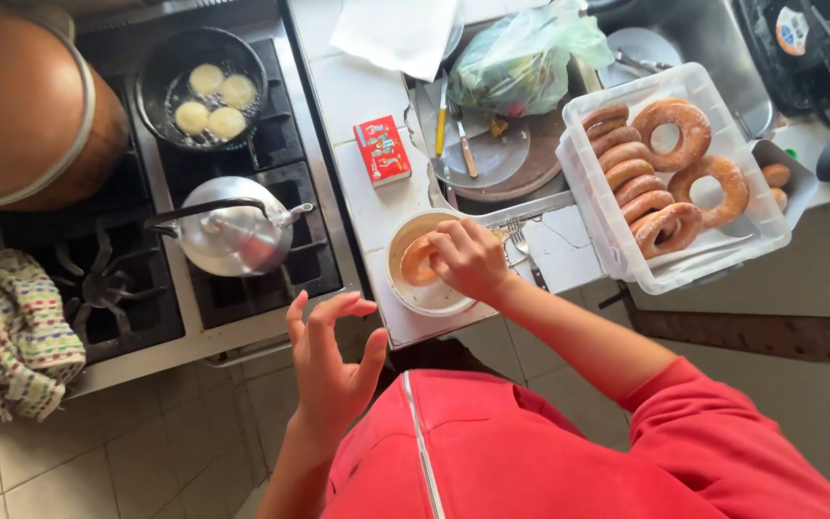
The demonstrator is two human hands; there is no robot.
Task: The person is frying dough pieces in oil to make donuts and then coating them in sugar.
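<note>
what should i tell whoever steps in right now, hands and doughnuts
Right hand presses a golden ring doughnut into the round white bowl on the tiled counter.
Left hand is open, empty, hovering below the stove edge.
Done: a clear plastic tub holds a batch of finished ring doughnuts.
Left: four pale dough rounds sit in the black frying pan on the stove.

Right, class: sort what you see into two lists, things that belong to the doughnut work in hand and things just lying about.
In the job:
- right hand holding a doughnut
- white bowl
- clear tub of finished doughnuts
- frying pan of dough rounds

Lying about:
- kettle
- red box
- green bag
- knives
- patterned cloth
- left hand, free
</note>
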